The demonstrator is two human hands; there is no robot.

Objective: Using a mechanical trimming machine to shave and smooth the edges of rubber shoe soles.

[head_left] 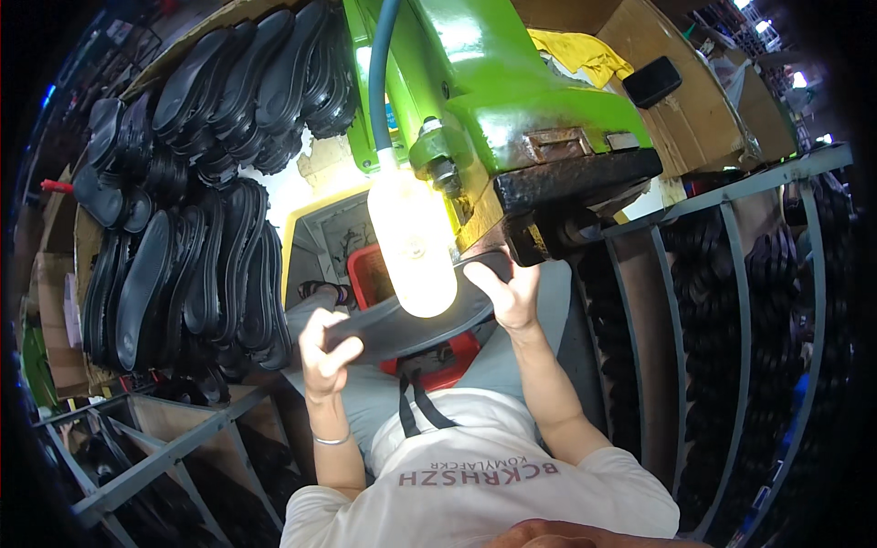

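Observation:
A black shoe sole (388, 338) is stretched between my two hands, tilted and slightly bent. My left hand (326, 354) pinches its left end between thumb and fingers. Around its right end my right hand (505, 290) is closed, close under the dark working head of a green machine (548, 110). A glaring lamp (413, 242) hangs in front of the sole and covers part of its middle. Whether the sole's right end touches the machine cannot be seen.
Many stacked black soles (215, 260) stand at the left. Metal racks (731, 274) holding dark soles flank me on the right, with another rack (183, 447) at lower left. A red basket (364, 274) sits below the lamp. Cardboard boxes (694, 110) and a yellow cloth (585, 57) lie behind the machine.

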